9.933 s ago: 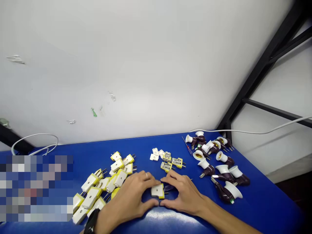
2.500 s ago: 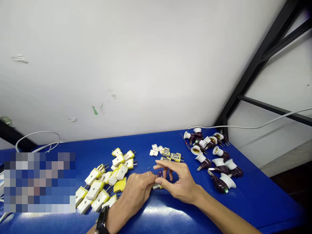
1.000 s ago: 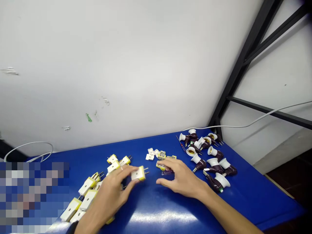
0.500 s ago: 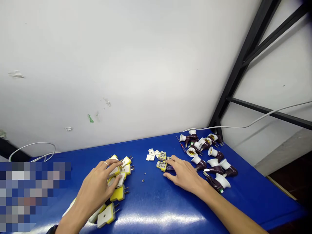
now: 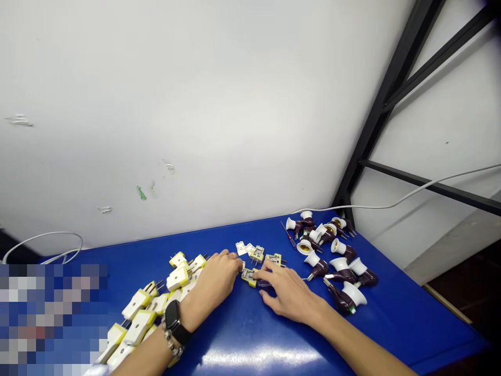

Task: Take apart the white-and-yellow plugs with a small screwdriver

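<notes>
My left hand, fingers curled down, is beside a small white cover; its fingertips are hidden, so I cannot tell what is in them. Purple-handled and lying across under my right hand, a screwdriver is held with its thin shaft pointing right. The right index fingertip reaches an opened yellow-edged plug with its inner metal showing. Behind it lie another opened plug and a third opened plug. White plug covers rest farther back.
Several assembled white-and-yellow plugs are heaped at left, partly under my left forearm. Several maroon lamp holders with white sockets lie at right. A second screwdriver lies near them. A black metal frame and white wall border the blue table.
My left hand has moved right from the heap of plugs to the opened plugs. My right hand stays over the screwdriver, and the front opened plug sits slightly farther left and nearer.
</notes>
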Motion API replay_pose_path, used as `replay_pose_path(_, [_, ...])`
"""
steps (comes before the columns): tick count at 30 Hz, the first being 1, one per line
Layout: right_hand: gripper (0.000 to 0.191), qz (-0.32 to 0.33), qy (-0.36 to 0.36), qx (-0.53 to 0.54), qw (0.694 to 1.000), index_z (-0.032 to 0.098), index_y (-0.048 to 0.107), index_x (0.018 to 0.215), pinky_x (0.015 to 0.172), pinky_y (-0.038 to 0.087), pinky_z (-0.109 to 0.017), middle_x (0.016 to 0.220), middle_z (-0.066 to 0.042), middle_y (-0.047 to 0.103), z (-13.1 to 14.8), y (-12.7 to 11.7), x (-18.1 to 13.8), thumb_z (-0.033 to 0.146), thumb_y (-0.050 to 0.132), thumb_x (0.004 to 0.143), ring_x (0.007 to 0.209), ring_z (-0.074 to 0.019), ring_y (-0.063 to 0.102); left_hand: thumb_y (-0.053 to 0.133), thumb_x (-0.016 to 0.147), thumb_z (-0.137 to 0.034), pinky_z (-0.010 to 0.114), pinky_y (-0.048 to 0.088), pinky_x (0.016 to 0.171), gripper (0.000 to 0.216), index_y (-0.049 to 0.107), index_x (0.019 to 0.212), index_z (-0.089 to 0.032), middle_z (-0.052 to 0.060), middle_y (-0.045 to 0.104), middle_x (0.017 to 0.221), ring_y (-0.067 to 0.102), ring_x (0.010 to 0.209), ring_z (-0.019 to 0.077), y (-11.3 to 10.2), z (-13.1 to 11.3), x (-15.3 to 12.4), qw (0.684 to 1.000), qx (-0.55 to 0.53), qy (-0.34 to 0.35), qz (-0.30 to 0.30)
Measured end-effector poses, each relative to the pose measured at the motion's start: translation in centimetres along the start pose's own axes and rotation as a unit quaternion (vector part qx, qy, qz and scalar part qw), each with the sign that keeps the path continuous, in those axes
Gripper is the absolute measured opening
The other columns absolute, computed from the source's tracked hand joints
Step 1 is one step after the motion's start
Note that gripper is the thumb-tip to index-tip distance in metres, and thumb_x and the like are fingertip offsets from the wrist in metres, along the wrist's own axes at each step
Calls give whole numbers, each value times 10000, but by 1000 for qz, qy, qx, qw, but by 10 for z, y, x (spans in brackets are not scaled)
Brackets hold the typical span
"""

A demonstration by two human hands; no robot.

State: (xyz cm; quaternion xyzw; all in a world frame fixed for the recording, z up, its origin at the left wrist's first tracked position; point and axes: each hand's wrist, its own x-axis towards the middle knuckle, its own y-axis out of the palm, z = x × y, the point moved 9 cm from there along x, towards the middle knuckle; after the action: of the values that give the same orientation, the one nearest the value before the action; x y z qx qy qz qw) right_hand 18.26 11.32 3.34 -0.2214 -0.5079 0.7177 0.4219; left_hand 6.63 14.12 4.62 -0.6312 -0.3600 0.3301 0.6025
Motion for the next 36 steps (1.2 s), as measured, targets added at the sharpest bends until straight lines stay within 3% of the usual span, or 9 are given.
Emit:
replay_pose_path(4, [256, -15, 6, 43, 999, 243, 727, 1043, 747, 522, -303, 1028, -35, 691, -1, -1, 2, 360, 783, 822, 873, -231, 690, 561, 923, -79, 342, 526, 815, 261, 689, 1111, -207, 91, 717, 1067, 683, 992, 273, 2, 9, -3, 999, -30, -11, -8])
replay_pose_path(8, [97, -35, 3, 52, 998, 238, 733, 977, 761, 514, -288, 987, -32, 701, 0, -1, 4, 279, 666, 919, 859, -205, 691, 572, 920, -89, 364, 532, 856, 350, 656, 1233, -221, 96, 728, 1114, 675, 1039, 286, 7, 10, 3, 1000, -14, 12, -12])
replay_pose_path(12, [142, -49, 1, 62, 997, 223, 711, 1024, 813, 519, -304, 1009, -46, 720, -1, -1, 3, 230, 649, 896, 911, -220, 696, 550, 928, -105, 396, 541, 854, 337, 662, 1226, -218, 96, 721, 1105, 672, 1031, 301, 4, 10, 5, 999, -21, 33, -28])
replay_pose_path(15, [212, -56, 3, 89, 994, 213, 686, 1074, 861, 520, -325, 1032, -53, 737, -2, -1, 3, 223, 672, 863, 947, -231, 698, 532, 931, -147, 374, 551, 849, 394, 592, 1314, -218, 92, 669, 1158, 679, 984, 256, -13, 18, -7, 988, -112, 11, -105])
replay_pose_path(19, [310, -51, 8, 140, 989, 214, 662, 1119, 860, 528, -331, 1057, -49, 749, -2, 1, 5, 206, 712, 814, 941, -230, 706, 579, 853, -142, 332, 552, 859, 347, 628, 1187, -222, 51, 663, 1055, 662, 937, 209, -24, 20, -34, 948, -271, -15, -168])
replay_pose_path(23, [443, -36, 16, 178, 983, 215, 627, 1216, 841, 539, -333, 1014, -44, 764, -1, 6, 6, 204, 735, 786, 921, -237, 724, 603, 813, -100, 322, 549, 869, 285, 664, 1062, -224, 29, 704, 1014, 666, 955, 208, -14, 7, -47, 925, -349, -7, -151])
replay_pose_path(28, [452, -27, 21, 185, 982, 222, 631, 1214, 847, 537, -331, 1012, -40, 775, -2, 7, 5, 218, 742, 777, 934, -242, 736, 627, 808, -78, 366, 541, 880, 186, 698, 907, -218, 31, 758, 1035, 697, 961, 242, 3, 1, -50, 943, -309, -13, -125])
replay_pose_path(36, [476, -15, 11, 191, 981, 222, 649, 1214, 833, 541, -322, 1019, -36, 781, 0, 8, 3, 235, 772, 754, 931, -237, 737, 691, 825, -87, 341, 524, 920, 190, 717, 930, -242, 17, 771, 1067, 701, 1011, 227, 11, 3, -51, 936, -334, -13, -108])
